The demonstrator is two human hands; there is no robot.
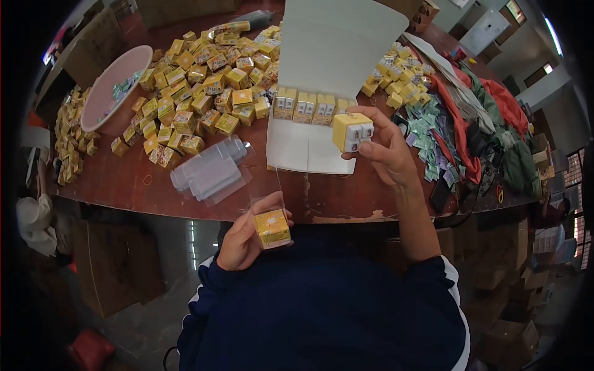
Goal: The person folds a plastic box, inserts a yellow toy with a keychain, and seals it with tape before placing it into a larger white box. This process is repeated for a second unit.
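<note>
The left hand (243, 240) is nearest the wearer, at the front edge of the red-brown table (117, 176). Its fingers grip a yellow printed box (273, 230); clear plastic film (267, 204) projects above the box. Flattened clear plastic sleeves (213, 173) lie on the table, forward and left. The right hand (393, 148) is raised, thumb and fingers pinching a yellow-and-white box (350, 132) by its sides, with the divided white face turned right. Behind this box, an open white carton (297, 145) holds a row of similar boxes (305, 107) along its far side. Farther left lie piled yellow boxes (204, 86), beside a tilted pink basin (102, 93) containing green sachets (127, 85). A second pile (396, 74) lies at far right.
</note>
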